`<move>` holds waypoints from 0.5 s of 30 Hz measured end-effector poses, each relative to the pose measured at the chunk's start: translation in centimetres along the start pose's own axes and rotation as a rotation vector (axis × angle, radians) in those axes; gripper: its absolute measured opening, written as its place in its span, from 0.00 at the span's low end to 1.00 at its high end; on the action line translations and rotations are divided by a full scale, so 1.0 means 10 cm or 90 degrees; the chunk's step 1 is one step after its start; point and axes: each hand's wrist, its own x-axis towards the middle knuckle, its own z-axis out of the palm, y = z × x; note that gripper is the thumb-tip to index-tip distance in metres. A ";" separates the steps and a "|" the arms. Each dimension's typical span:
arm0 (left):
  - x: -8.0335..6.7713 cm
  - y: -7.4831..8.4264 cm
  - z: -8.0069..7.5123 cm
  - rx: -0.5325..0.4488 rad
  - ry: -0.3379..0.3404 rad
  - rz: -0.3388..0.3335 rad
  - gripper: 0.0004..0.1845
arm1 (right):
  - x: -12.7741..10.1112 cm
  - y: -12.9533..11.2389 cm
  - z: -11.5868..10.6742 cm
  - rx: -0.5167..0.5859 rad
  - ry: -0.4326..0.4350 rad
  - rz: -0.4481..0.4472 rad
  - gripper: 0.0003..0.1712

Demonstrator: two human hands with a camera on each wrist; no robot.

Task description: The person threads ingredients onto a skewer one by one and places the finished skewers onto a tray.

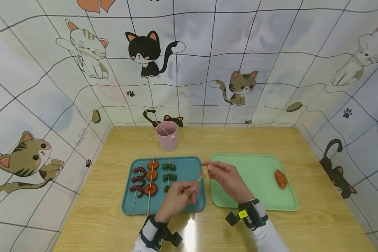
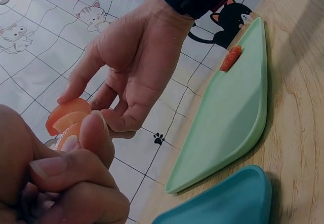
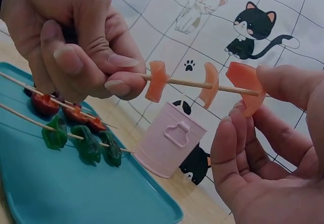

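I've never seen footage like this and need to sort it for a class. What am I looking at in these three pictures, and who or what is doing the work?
No machine here: a person works with two bare hands, wearing a camera on the head and one on each wrist. The wide picture is the head view; the two close-ups come from the wrists. The left hand pinches a thin wooden skewer carrying orange slices, and the right hand pinches the end slice. On the wooden table lie a blue tray with three finished skewers, red, orange and green, a green tray with one orange piece, and a pink cup behind.
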 end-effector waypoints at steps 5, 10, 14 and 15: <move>0.00 -0.03 -0.01 0.007 0.016 -0.006 0.12 | 0.01 0.02 0.06 -0.016 0.015 0.006 0.20; -0.02 -0.04 -0.02 0.007 0.022 -0.007 0.12 | 0.03 0.04 0.09 -0.023 0.026 0.020 0.22; -0.03 -0.05 -0.02 0.008 0.022 -0.008 0.11 | 0.05 0.05 0.10 -0.055 0.043 0.029 0.22; -0.03 -0.05 -0.03 0.012 0.025 -0.009 0.11 | 0.05 0.05 0.10 -0.069 0.047 0.029 0.21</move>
